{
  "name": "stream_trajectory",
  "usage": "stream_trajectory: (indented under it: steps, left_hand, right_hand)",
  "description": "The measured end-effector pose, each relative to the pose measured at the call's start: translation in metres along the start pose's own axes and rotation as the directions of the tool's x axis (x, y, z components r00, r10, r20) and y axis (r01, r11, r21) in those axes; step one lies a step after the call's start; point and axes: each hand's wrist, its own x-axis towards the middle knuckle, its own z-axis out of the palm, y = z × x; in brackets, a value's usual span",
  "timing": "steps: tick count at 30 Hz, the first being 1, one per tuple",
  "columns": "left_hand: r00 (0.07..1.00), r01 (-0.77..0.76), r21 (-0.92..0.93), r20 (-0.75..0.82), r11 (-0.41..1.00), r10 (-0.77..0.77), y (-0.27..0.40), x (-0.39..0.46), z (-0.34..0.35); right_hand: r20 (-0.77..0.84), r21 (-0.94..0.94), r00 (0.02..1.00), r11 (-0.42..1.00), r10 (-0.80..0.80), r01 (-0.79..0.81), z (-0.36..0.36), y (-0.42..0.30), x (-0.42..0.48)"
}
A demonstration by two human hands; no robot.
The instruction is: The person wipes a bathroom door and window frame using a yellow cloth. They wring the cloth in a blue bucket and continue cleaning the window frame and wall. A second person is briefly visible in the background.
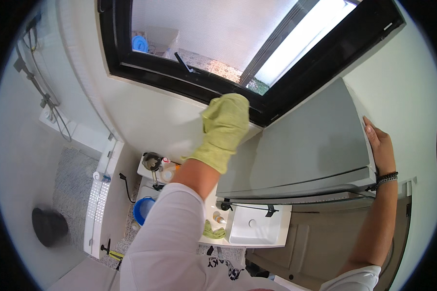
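Observation:
My left hand (227,125) is covered by a yellow-green cloth glove or mitt and rests at the lower bar of the black window frame (160,78), near its corner. Its fingers are hidden inside the cloth. On the right, my bare right hand (380,147) grips the side edge of a grey wall cabinet (309,142), thumb at the edge and a dark bracelet at the wrist. Below the cabinet, a second yellow-green cloth (214,231) lies beside a white sink (238,232), next to a small bottle (218,218).
A black window handle (184,63) juts from the frame. Lower left are a toilet tank (142,171) holding several items, a blue bucket (137,212) and a glass-sided shower with a dark bin (49,227). A panelled door (317,236) stands below the cabinet.

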Motion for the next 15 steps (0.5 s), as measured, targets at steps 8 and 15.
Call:
stream_trajectory:
  steps: [8, 15]
  left_hand:
    - [0.923, 0.282, -0.439, 0.366, 0.853, -0.117, 0.077, 0.001, -0.014]
    - [0.891, 0.299, -0.712, 0.447, 0.635, 0.081, 0.064, 0.016, -0.011]
  right_hand:
    - [0.008, 0.015, 0.999, 0.999, 0.037, -0.037, 0.002, 0.002, -0.001]
    - [0.023, 0.023, 0.999, 0.999, 0.029, -0.029, 0.0, -0.01, 0.0]
